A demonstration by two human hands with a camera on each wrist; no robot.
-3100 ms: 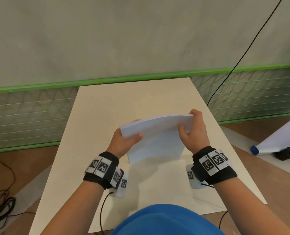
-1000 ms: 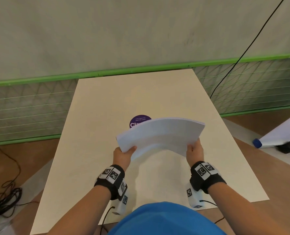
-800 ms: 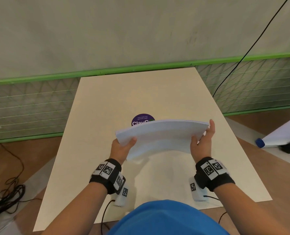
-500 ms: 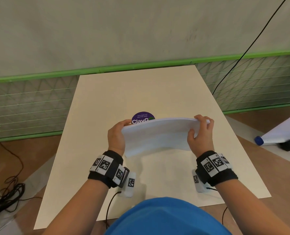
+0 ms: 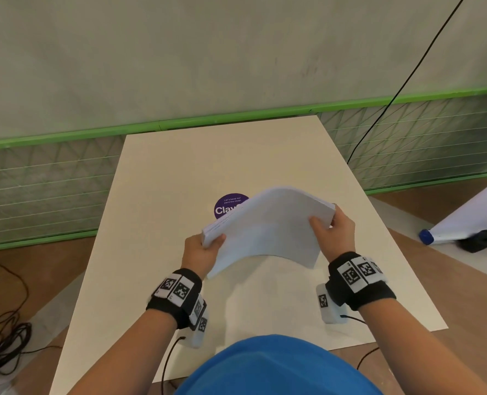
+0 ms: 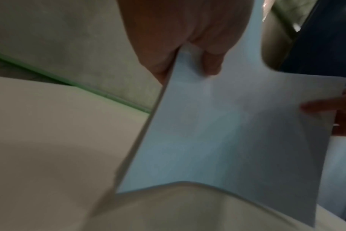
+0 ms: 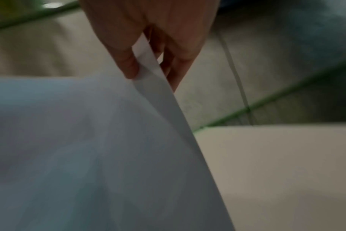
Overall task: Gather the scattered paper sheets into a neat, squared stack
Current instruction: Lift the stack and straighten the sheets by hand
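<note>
A thick stack of white paper sheets (image 5: pixel 268 229) hangs in the air above the beige table (image 5: pixel 179 172), bowed upward in the middle and tilted, its right side higher. My left hand (image 5: pixel 205 246) pinches the stack's near-left corner, thumb on top. At the right edge my right hand (image 5: pixel 332 226) grips it, thumb on top and fingers beneath. The left wrist view shows the sheets (image 6: pixel 227 132) pinched by my left hand (image 6: pixel 190 51), with fingers of the other hand (image 6: pixel 326 106) at the far edge. In the right wrist view my right hand (image 7: pixel 146 62) clamps the stack's edge (image 7: pixel 158 87).
A round purple sticker (image 5: pixel 227 206) lies on the table, partly hidden behind the stack. Green-edged mesh fencing (image 5: pixel 37 189) runs behind and beside the table. Black cables (image 5: pixel 0 346) lie on the floor at left; a white roll with a blue cap (image 5: pixel 447 232) lies at right.
The stack was upright on its long edge with both hands at its ends; now it is lifted and tilted, right side raised. My left hand has shifted to the near-left corner.
</note>
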